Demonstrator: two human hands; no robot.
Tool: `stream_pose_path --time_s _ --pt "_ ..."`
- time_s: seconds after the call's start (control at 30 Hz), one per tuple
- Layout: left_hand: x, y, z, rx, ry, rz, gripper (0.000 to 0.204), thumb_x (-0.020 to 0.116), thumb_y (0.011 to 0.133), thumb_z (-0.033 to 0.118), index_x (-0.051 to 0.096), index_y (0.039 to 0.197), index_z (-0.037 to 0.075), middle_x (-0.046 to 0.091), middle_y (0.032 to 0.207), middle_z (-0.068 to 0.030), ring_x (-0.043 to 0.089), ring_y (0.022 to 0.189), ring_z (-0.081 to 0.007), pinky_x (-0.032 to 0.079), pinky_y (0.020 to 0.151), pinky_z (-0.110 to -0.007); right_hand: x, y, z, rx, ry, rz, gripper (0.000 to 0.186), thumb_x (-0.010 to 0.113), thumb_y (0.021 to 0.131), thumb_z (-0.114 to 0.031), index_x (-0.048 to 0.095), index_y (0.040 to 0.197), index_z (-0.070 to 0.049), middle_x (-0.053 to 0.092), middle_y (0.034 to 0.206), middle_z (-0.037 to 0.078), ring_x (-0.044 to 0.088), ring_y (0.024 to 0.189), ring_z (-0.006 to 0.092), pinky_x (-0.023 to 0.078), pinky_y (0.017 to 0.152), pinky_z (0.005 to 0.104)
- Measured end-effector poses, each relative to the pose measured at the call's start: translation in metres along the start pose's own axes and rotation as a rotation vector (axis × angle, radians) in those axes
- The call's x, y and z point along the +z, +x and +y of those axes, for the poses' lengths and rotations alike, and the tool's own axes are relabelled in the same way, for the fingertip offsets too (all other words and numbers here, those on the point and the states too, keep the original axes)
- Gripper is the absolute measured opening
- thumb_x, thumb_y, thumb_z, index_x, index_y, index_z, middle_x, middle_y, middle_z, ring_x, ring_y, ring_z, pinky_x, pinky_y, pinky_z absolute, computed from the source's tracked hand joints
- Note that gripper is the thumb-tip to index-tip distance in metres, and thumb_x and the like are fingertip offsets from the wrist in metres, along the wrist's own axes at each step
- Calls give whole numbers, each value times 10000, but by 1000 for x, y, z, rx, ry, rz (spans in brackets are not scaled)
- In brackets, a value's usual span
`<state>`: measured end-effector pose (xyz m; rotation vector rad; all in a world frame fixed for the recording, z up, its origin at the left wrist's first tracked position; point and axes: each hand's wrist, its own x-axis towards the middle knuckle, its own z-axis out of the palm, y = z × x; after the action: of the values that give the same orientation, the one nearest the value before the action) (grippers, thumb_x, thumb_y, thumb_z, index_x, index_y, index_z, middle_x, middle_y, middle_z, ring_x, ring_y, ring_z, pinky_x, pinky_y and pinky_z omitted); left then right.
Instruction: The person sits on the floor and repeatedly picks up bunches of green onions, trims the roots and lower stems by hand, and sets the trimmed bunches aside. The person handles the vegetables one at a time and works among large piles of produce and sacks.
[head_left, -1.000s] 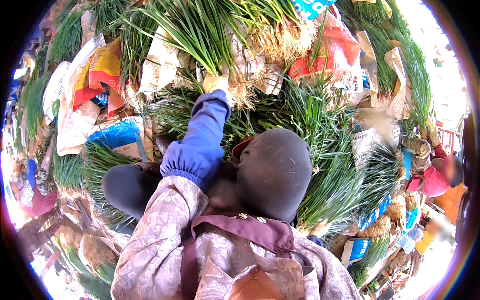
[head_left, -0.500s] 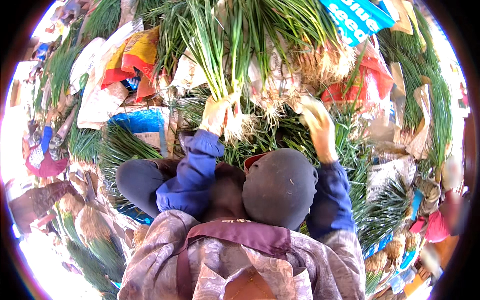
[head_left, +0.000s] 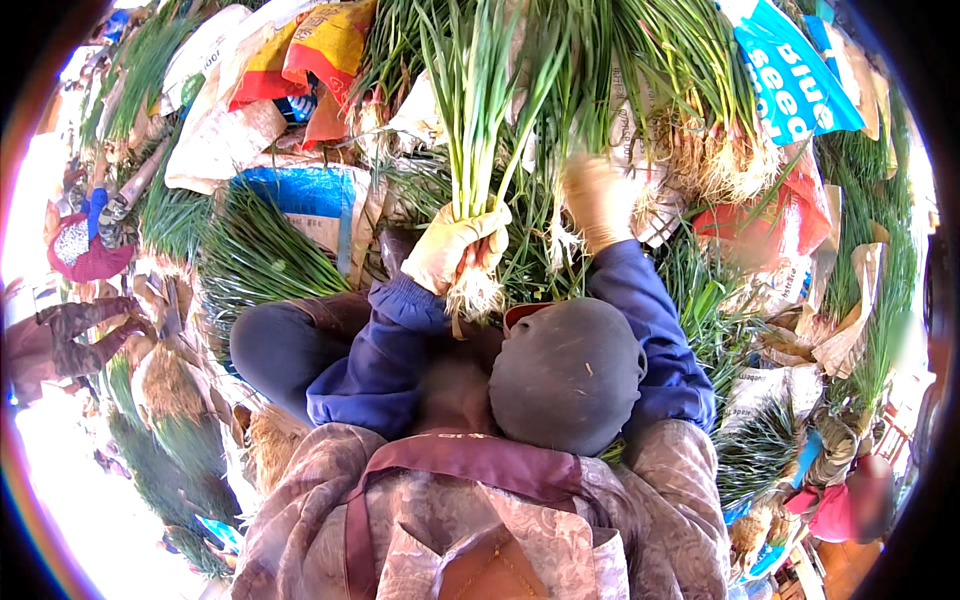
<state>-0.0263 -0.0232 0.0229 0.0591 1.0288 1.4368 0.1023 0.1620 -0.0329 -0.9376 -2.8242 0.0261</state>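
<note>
Scallions (head_left: 480, 130) are sticking up out of the left hand (head_left: 458, 245) in the head view, so yeah, that's the nearer hand by a mile: its fingers are wrapping right around the stalk bases. Long axis is running pretty much straight away from the body, leaves pointing to the far side, roots (head_left: 472, 297) dangling out below the fist toward the lap.

The right hand (head_left: 600, 205) is hanging out to the right of that bunch, clearly apart from it, near the near edge of a pale sack (head_left: 632, 130). It's showing up blurred, so I honestly can't tell if it's gripping anything. A second bunch (head_left: 580, 100) is lying just past it, lined up about the same way as the held one, so the right hand is the closer one there.

Further right, a third bunch (head_left: 715, 150) is sitting with its tan roots facing the body, just beside the left edge of a blue sack (head_left: 790, 75).
</note>
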Motion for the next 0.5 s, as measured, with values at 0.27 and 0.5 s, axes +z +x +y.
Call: stream_pose_path --time_s 0.27,0.5 --pt "-47 52 -2 22 137 176 236 532 918 99 572 1137 21 661 808 -88 630 643 -162 512 575 -276 18 -143 84 -208 212 -991 394 506 897 -438 657 1000 -89 681 880 163 660 883 323 519 791 424" --pt "-34 65 -36 41 132 -7 101 619 905 146 594 973 76 644 787 -34 584 591 -114 481 539 -213 32 -46 16 427 639 -86 317 541 941 -299 616 1103 -36 681 964 142 634 775 252 488 695 350"
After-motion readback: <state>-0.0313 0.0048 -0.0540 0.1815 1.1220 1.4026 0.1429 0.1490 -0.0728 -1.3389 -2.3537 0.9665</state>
